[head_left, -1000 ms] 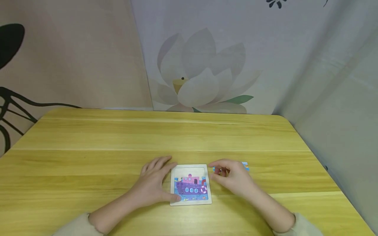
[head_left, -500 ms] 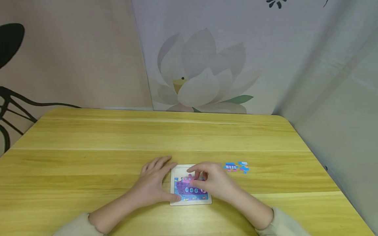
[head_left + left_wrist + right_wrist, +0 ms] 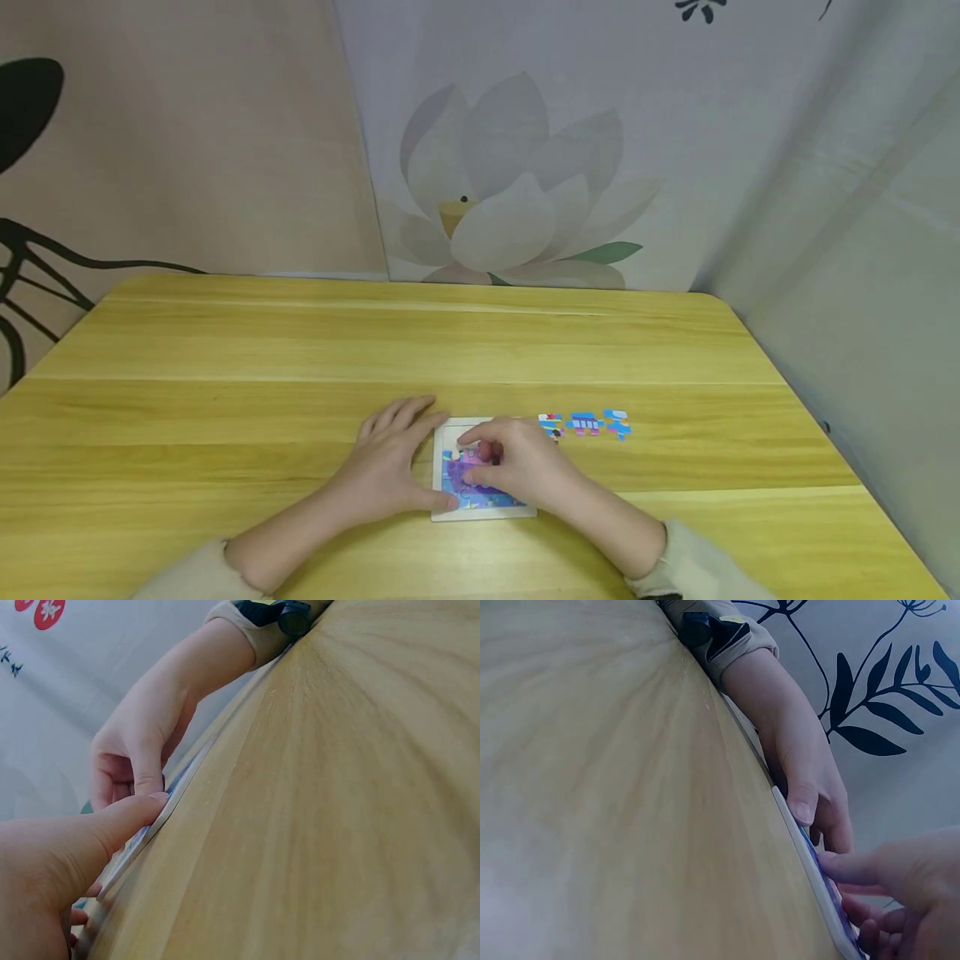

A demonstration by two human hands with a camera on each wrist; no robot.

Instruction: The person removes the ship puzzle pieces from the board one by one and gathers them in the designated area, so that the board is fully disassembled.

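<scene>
A small square jigsaw tray (image 3: pixel 486 517) with a pale rim lies near me on the table. Purple and blue picture pieces (image 3: pixel 453 477) fill its lower part. At the tray's left side rests my left hand (image 3: pixel 382 473), its thumb on the near corner and forefinger at the far one. My right hand (image 3: pixel 525 463) is over the tray and covers much of the picture. Its thumb touches the surface in the right wrist view, apart from the forefinger, with other fingers bent; no piece shows between them. Three loose jigsaw pieces (image 3: pixel 585 423) lie beyond the right hand.
The wooden table (image 3: pixel 300 350) stretches out beyond the hands to a curtain (image 3: pixel 525 167) printed with a large flower. A grey curtain (image 3: pixel 862 208) hangs along the right side.
My right hand has moved left from beside the loose pieces to above the tray, which uncovers those pieces. My left hand and the tray have stayed in place.
</scene>
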